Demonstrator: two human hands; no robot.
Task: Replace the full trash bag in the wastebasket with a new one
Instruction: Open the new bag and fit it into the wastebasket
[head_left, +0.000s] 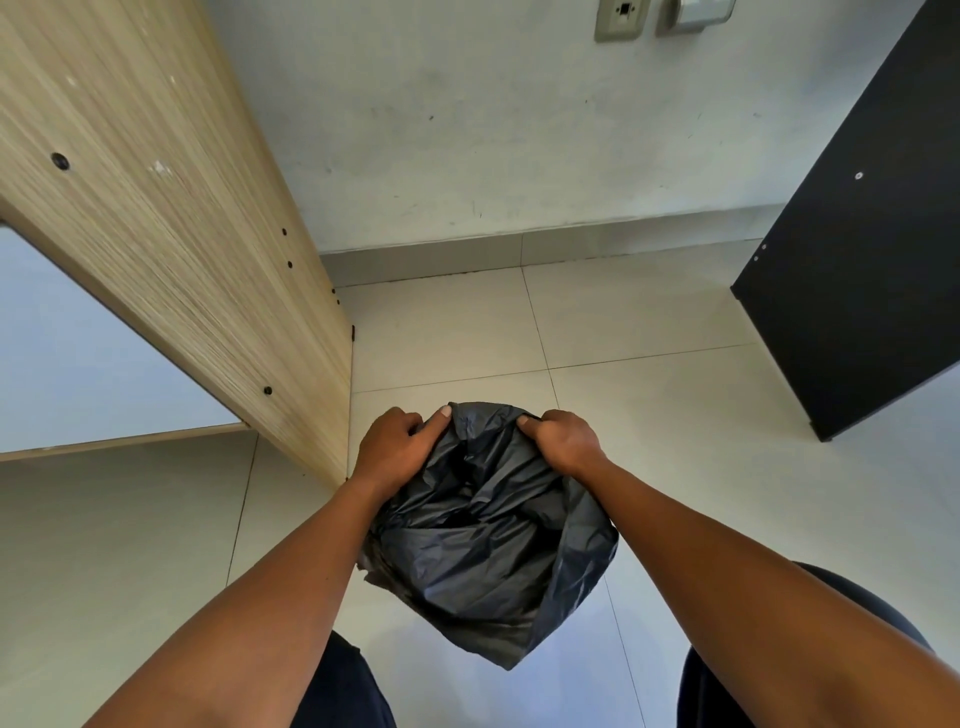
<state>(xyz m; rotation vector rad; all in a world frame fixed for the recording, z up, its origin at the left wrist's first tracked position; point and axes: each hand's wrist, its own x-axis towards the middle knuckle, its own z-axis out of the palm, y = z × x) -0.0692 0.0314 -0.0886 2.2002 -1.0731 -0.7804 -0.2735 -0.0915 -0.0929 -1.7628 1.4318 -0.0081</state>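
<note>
Black crinkly plastic, that's the trash bag (488, 540), held up over the pale tiled floor (649, 415) right in front of the person, between their knees. Left hand (395, 447) has its fingers curled over the bag's top edge on the left side, thumb stretched along the rim. Right hand (563, 441) is gripping the opposite side of the rim the same way, knuckles up, thumb tucked into the plastic. Both forearms reach straight out and angle in toward each other, so the mouth is pulled open between the two fists. Bag sags down into a lumpy point at the bottom, lots of folds, dark inside so can't tell what's in it.

Wood-grain cabinet side (171, 218) stands just left of the left hand, pretty close. Black panel (857, 270) sits well off to the right, with open tile between. White wall (493, 135) beyond, well apart from the bag.
</note>
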